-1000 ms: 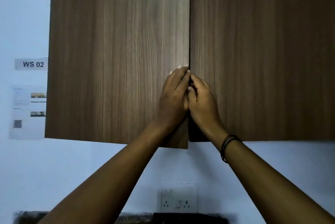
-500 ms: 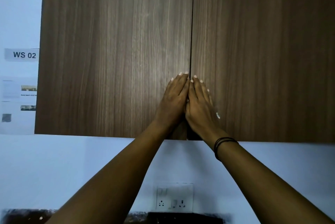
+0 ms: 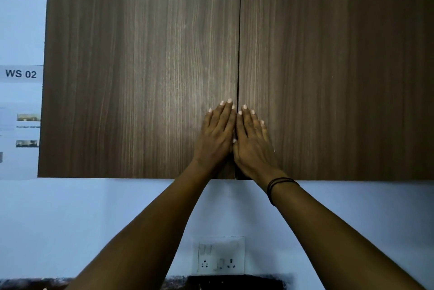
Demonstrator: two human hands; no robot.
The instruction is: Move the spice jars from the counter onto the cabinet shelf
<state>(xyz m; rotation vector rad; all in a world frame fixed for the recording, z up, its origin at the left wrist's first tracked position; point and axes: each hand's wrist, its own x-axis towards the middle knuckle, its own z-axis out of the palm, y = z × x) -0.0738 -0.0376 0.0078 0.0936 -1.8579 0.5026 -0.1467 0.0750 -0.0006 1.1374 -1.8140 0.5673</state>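
- left hand flat, fingers straight, on left cabinet door
- right hand flat on right cabinet door, beside the seam
- both doors closed
- spice jars, shelf not visible
- wall socket below

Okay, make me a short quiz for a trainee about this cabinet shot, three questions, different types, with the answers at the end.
1. True or false: the two cabinet doors are shut, with only a thin seam between them.
2. Multiple choice: how do the hands lie? A) gripping a handle B) flat, fingers straight, one on each door beside the seam C) holding a spice jar
3. Fill in: the label on the wall left of the cabinet reads ____.

Key
1. True.
2. B: the left hand rests on the left door, the right hand on the right door; no jar is in view.
3. WS 02.
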